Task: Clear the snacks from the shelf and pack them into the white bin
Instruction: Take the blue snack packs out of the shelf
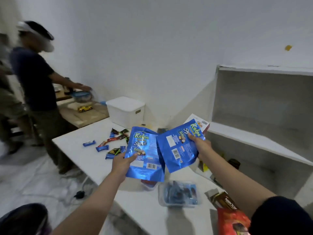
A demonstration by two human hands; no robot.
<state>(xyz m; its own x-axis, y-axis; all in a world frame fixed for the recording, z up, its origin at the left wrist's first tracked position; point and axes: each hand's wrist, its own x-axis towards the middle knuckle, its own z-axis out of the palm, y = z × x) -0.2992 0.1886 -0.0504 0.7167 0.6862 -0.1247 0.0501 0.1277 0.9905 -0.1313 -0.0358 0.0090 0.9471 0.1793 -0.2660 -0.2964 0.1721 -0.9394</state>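
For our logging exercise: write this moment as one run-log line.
left hand: holds blue Kalpa pouch | right hand: holds second Kalpa pouch | white bin: lid on | stage: packing not begun

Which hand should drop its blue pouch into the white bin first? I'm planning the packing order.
Probably the left hand: its blue foil snack pouch is on the side of the lidded white plastic bin.

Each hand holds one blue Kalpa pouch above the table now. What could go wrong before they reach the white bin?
1. The lidded white plastic bin looks closed, and both the left hand and right hand are full, so a shiny blue foil pouch must probably be put down first.
2. Reaching across may sweep the small wrapped candies off the white table.
3. The clear plastic tub below could get knocked.
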